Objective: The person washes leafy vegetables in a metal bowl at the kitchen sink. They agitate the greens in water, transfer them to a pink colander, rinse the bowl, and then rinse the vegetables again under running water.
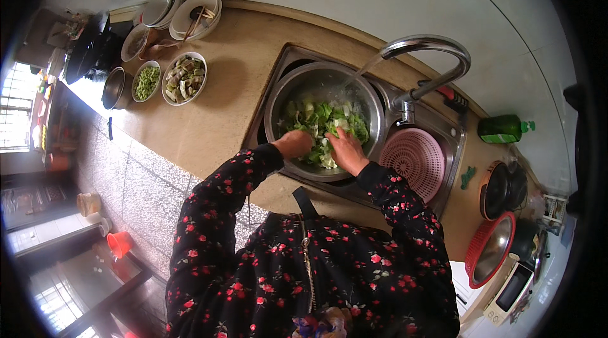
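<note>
A large stainless steel basin (pixel 281 100) sits in the left bowl of the sink, holding torn green leafy vegetable pieces (pixel 324 117) in water. My left hand (pixel 293 144) is at the basin's near left side with its fingers curled at the leaves; whether they grip any is hidden. To its right, my right hand (pixel 348 151) rests over the leaves with thumb and fingers apart. Water (pixel 362 71) runs from the curved chrome faucet (pixel 427 42) into the back right of the basin.
A pink plastic colander (pixel 412 163) sits in the right sink bowl (pixel 451 162). Left on the counter (pixel 228 76) are bowls of chopped green pieces (pixel 146 82) and cut vegetables (pixel 184 79). A green bottle (pixel 498 129), a pan (pixel 494 190) and a red colander (pixel 479 252) stand right.
</note>
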### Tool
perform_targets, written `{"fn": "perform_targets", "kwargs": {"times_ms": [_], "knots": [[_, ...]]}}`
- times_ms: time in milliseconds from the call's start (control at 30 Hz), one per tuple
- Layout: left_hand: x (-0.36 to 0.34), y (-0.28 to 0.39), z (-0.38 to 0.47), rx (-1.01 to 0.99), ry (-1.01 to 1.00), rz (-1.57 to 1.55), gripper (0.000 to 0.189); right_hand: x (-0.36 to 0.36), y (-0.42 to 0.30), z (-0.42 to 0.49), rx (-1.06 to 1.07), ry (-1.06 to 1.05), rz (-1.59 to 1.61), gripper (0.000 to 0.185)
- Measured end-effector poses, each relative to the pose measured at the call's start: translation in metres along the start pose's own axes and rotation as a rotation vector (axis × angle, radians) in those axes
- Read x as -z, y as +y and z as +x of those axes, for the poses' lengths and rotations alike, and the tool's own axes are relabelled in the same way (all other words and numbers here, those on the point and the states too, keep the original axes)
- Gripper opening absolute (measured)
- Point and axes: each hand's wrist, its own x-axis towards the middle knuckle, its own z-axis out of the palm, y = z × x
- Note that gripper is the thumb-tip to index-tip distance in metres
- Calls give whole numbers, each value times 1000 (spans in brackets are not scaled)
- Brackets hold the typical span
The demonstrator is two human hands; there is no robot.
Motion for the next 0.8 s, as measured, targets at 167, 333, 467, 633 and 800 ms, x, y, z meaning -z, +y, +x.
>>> {"fn": "perform_targets", "kwargs": {"times_ms": [167,333,467,633,800], "knots": [[-19,16,9,272,-428,-726,25,-35,3,1,78,-406,301,49],[-24,20,25,429,-380,-593,27,-57,14,13,47,-391,141,58],[-21,19,19,684,-314,-488,37,-63,19,38,-36,-348,54,52],[3,11,17,628,-254,-417,35,-57,28,43,-107,-326,80,46],[19,-4,13,806,113,-319,23,-15,51,53,-292,-423,599,42]]}}
